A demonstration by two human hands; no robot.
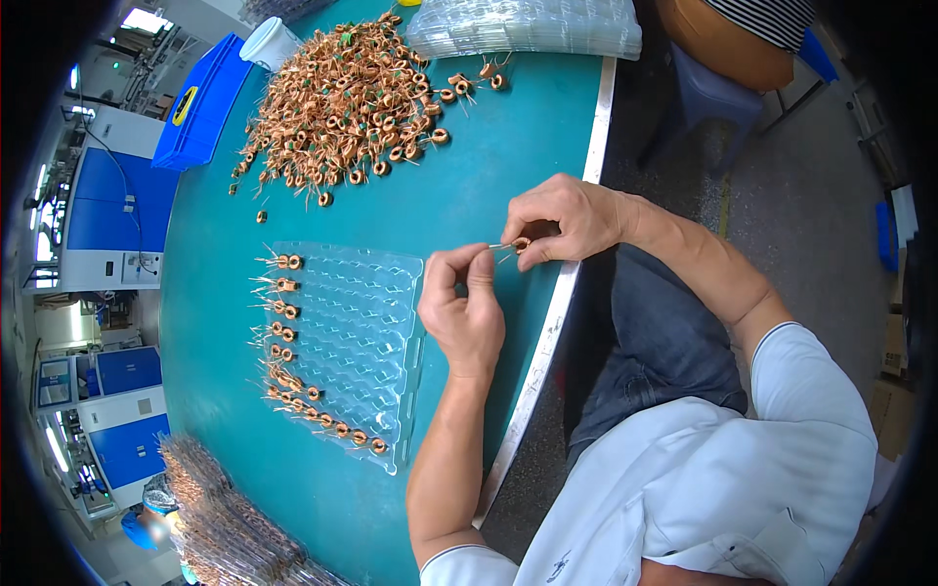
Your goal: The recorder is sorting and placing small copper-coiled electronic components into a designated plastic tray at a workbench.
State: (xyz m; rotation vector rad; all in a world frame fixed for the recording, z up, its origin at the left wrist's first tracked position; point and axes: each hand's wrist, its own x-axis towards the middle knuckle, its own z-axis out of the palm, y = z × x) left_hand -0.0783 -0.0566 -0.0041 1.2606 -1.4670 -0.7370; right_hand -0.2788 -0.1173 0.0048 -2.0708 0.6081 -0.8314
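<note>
My right hand (562,217) pinches a small copper wire coil (521,244) between thumb and fingers, just above the table's near edge. My left hand (461,311) meets it from below, with thumb and forefinger closed on the coil's thin wire lead. Left of my hands lies a clear plastic blister tray (366,322) with several coils seated along its far and left rows. A big heap of loose copper coils (342,98) covers the far part of the teal table (469,166).
A stack of clear trays (528,27) sits at the table's far end, with a white cup (269,41) and a blue bin (200,103) beside the heap. More filled trays (225,527) are stacked at the lower left. Another person sits on a stool (713,83) beyond the table.
</note>
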